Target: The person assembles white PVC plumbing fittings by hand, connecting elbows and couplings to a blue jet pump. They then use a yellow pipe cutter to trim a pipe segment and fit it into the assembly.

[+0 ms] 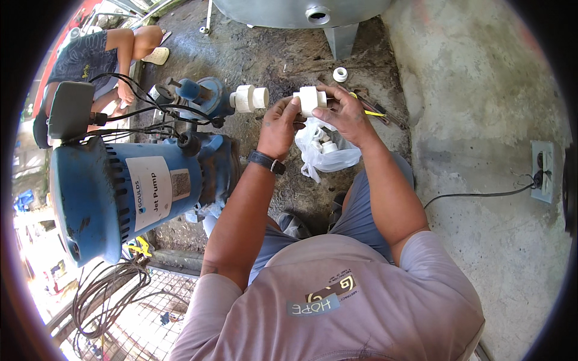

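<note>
Between my two hands is a white plastic pipe union (309, 101). My left hand (279, 127) pinches its left end with thumb and fingers. From the other side, my right hand (347, 117) grips it, the thumb lying along its lower edge. A similar white union (248, 98) is fixed to the blue pump's outlet, just left of my left hand and apart from the held one. The blue jet pump (144, 186) lies to my left. Below my hands, a thin clear plastic bag (328, 153) holds several white pipe fittings.
A grey metal tank (289, 12) stands on legs at the far side. One loose white fitting (340, 74) lies on the dirty floor near a yellow-marked tool (374, 113). At far left another person (90, 57) sits. Coiled cable (108, 295) hangs lower left; a wall outlet (542, 171) is at right.
</note>
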Tool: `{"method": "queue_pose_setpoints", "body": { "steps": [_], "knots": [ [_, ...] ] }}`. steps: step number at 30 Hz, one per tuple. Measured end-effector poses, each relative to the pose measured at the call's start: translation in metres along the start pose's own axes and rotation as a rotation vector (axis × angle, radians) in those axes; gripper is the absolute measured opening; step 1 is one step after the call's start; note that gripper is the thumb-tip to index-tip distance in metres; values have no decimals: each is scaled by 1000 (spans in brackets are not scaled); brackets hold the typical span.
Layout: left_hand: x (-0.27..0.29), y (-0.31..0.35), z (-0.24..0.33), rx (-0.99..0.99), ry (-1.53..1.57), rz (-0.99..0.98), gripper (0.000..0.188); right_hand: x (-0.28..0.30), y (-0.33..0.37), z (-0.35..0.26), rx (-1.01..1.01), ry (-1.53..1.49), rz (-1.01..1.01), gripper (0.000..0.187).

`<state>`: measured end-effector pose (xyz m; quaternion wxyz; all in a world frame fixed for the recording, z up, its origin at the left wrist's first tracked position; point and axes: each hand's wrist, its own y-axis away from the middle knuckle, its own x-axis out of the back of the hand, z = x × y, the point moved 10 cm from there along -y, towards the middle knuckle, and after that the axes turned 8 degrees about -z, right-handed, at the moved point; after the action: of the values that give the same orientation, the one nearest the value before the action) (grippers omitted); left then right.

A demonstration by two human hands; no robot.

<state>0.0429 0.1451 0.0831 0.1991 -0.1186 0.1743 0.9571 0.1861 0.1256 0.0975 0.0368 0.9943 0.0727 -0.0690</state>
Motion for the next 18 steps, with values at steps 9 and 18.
{"method": "queue_pose_setpoints", "body": {
  "steps": [9, 18],
  "knots": [
    [7, -2, 10, -18, 47, 58, 43, -3, -7, 10, 4, -190, 12, 58],
    [3, -1, 10, -11, 94, 17, 43, -3, -5, 5, -1, -138, 29, 58]
  ]
}}
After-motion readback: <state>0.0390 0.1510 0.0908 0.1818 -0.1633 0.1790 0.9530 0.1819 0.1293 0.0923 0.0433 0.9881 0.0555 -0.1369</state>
